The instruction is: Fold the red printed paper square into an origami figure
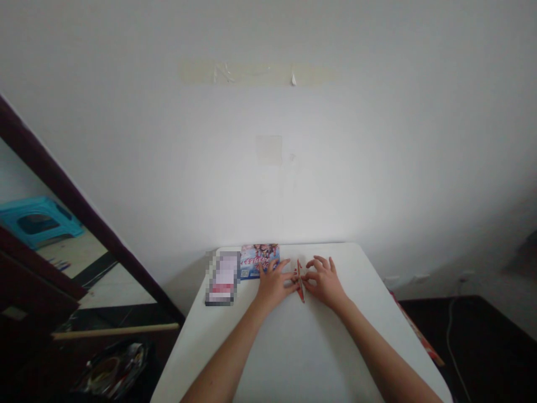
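Note:
A small piece of folded paper (300, 291), red and whitish with pointed ends, stands on edge above the white table. My left hand (272, 284) pinches it from the left between thumb and index finger, its other fingers spread out. From the other side my right hand (325, 282) pinches the same paper, its remaining fingers raised. The fingertips cover the paper's middle. A colourful printed booklet or card (250, 256) lies flat behind my left hand, partly under its fingers. Left of that lies a phone-like slab (222, 280), blurred by pixelation.
The white table (285, 352) stands against a pale wall (268, 207) with tape marks. At the left are a dark-framed mirror (96, 218) showing a blue stool (42, 221), and a black bag (113, 372) on the floor. A pale cable (451, 330) hangs at the right.

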The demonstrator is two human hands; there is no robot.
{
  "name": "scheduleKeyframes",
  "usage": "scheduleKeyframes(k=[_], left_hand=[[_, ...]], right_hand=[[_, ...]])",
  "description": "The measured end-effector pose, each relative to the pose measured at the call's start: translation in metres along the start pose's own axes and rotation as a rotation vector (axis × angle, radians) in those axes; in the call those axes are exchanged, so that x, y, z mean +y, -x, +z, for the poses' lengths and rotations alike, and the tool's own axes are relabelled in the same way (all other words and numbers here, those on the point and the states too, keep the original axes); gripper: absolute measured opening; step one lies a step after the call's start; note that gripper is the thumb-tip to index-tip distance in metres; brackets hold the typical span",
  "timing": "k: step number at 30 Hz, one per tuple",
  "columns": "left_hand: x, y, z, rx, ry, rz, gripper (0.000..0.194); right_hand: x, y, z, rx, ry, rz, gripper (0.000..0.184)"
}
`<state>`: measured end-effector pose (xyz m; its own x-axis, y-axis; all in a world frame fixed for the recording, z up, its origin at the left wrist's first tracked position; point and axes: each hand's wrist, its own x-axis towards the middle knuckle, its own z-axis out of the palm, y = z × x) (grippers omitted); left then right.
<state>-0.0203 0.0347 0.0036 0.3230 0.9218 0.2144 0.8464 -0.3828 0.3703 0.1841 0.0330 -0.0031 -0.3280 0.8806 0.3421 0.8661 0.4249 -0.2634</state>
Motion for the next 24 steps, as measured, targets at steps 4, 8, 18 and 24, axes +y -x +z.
scheduleKeyframes(k=[4,8,18,24], left_hand=[[0.0,-0.001,0.001,0.001,-0.021,-0.025,0.015],[-0.001,-0.001,0.007,0.023,-0.011,-0.028,0.016],[-0.004,0.0,0.011,0.079,0.016,0.0,0.017],[-0.003,0.0,0.012,0.076,0.028,-0.009,0.019]], right_hand=[[-0.001,0.0,-0.003,-0.038,0.017,-0.007,0.013],[-0.001,0.001,-0.001,-0.03,0.021,-0.028,0.016],[0.007,0.003,0.004,0.021,-0.077,-0.031,0.018],[0.008,0.002,0.003,-0.03,-0.09,0.069,0.014]])
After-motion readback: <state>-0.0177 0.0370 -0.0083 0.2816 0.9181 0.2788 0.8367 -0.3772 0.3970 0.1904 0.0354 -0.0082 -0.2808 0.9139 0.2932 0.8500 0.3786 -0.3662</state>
